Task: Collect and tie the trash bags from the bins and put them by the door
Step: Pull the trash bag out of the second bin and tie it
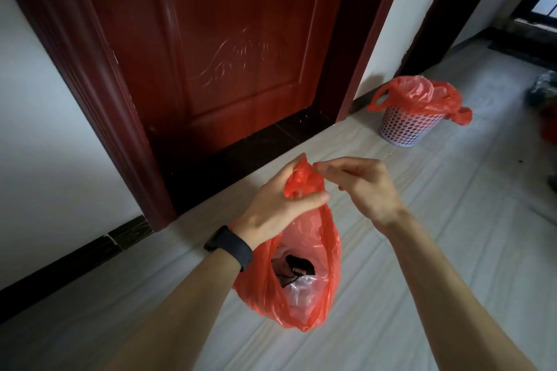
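Plastic fills your left hand [278,208]: it is clamped on the gathered handles of the red trash bag [304,274], which hangs open above the pale floor [452,220], before the dark red door [211,39]. Your right hand [358,187] pinches the handle tip. At two o'clock stands a white mesh bin [407,126], red-lined.

Bag [327,253] translucent red; door [217,39] dark red with carved swirls; bin [405,125] white, dotted with holes, red-lined; wristband [230,247] black; floor [452,235] pale grey; skirting [90,250] black.
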Demonstrator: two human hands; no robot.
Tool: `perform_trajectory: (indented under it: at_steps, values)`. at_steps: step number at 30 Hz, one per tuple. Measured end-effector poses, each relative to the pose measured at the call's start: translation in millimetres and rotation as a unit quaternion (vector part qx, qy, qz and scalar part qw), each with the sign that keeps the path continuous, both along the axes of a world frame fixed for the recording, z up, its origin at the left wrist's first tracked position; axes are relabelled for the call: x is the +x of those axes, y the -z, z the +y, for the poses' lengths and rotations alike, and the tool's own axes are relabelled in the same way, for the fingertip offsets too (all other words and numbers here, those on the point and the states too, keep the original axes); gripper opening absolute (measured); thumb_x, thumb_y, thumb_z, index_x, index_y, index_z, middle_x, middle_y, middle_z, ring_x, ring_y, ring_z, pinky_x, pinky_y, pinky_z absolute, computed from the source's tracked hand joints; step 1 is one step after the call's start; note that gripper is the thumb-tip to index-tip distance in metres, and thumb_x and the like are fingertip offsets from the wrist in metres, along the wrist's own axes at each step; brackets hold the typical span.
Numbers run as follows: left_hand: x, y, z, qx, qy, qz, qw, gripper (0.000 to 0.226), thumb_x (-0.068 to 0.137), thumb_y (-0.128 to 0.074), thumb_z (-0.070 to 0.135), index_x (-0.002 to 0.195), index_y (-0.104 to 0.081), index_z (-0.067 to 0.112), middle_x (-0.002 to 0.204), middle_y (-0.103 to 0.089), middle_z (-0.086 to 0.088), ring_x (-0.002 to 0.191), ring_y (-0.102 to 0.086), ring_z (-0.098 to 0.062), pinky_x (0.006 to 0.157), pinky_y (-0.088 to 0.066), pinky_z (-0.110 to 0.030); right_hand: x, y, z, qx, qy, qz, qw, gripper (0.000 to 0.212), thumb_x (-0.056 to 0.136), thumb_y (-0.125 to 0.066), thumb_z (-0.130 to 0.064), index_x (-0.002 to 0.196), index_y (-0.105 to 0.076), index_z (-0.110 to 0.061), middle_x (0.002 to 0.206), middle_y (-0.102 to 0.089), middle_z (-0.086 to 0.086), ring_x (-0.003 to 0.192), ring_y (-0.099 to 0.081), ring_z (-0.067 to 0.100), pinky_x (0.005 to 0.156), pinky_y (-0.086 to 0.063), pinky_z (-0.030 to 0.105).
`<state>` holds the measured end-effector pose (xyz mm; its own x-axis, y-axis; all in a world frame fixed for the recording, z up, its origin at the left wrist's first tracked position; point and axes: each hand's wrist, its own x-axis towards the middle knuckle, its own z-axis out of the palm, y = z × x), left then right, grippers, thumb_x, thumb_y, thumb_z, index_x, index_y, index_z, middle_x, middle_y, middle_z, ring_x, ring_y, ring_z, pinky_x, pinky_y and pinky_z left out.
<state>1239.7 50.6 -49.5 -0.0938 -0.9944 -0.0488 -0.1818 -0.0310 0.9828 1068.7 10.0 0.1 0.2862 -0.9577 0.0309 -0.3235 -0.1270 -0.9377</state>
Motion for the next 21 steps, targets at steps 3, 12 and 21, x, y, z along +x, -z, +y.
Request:
perform_trajectory:
  at_steps: [3, 12, 21]
  values:
    - [-11.1, -0.1, -1.7, -0.056, -0.049, -0.115, 0.991, 0.043, 0.075, -0.077, 0.051, 0.114, -0.067, 0.035, 0.100, -0.073, 0.019, 0.090, -0.066, 0.006, 0.081, -0.053, -0.022, 1.9, -0.9, 0.0, -0.010, -0.008, 0.018, 1.000, 0.010, 0.087, -0.074, -0.027, 0.086, -0.081, -0.021, 0.090, -0.078, -0.007, 0.094, -0.070, 0.006, 0.088, -0.052, 0.026]
    - [3.1, 7.5, -3.1, -0.030, -0.107, -0.048, 0.993, 0.034, 0.089, -0.067, 0.042, 0.079, -0.073, 0.010, 0.071, -0.073, -0.004, 0.064, -0.069, -0.012, 0.062, -0.053, -0.028, 11.5, 71.2, 10.3, 0.076, -0.143, 0.013, 0.987, 0.043, 0.088, -0.060, -0.047, 0.131, -0.054, -0.050, 0.142, -0.055, -0.011, 0.138, -0.045, 0.016, 0.113, -0.040, 0.043]
    - [18.8, 3.1, 3.9, 0.005, -0.136, 0.067, 0.988, 0.036, 0.094, -0.063, 0.036, 0.059, -0.065, 0.028, 0.041, -0.040, 0.015, 0.037, -0.037, 0.000, 0.045, -0.029, -0.019, 62.9, 104.3, 35.1, -0.076, 0.125, 0.026, 0.989, 0.043, 0.104, -0.034, -0.044, 0.077, -0.050, -0.015, 0.052, -0.047, -0.009, 0.044, -0.042, 0.007, 0.049, -0.040, 0.030]
